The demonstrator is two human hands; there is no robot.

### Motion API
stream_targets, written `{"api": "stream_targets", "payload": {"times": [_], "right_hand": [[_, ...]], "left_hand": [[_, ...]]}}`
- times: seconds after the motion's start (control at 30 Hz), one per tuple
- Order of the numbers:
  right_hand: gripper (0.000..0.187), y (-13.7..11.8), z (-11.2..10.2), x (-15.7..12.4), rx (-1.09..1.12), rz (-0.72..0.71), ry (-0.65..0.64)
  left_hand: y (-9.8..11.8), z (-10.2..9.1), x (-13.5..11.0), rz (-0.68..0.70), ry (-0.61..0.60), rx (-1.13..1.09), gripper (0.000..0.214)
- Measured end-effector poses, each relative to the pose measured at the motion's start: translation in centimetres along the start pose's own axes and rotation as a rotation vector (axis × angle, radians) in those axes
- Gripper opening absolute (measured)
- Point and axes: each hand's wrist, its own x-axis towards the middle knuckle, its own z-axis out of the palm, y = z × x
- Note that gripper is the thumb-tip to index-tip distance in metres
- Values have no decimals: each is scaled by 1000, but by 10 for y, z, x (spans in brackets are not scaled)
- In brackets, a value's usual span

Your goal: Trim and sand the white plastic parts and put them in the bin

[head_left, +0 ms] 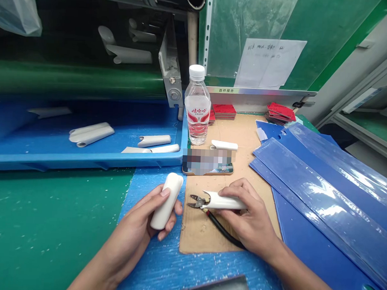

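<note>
My left hand (152,211) is closed around a white plastic tube-shaped part (167,201), held tilted above the blue work surface. In my right hand (246,211) is a second white plastic part (228,201), gripped between thumb and fingers, its notched end facing left. Under that part lies a pair of side cutters (198,200) on the brown cardboard (192,239); the jaws stick out to the left, and one black handle (223,232) runs below my right hand. Whether my right hand also touches the cutters, I cannot tell.
A blue tray (115,162) with several white parts stands at left beneath a conveyor (77,80). Behind my hands are a phone (208,167), another white part (224,145) and a water bottle (197,106). Red card stacks (225,111) sit farther back; blue sheets (306,201) lie right.
</note>
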Motion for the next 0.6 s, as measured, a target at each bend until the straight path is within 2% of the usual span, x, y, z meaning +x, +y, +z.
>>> {"api": "stream_targets", "payload": {"times": [0.6], "right_hand": [[26, 0, 1, 0, 3, 44, -42]], "left_hand": [[0, 0, 0, 4, 3, 1, 28]]}}
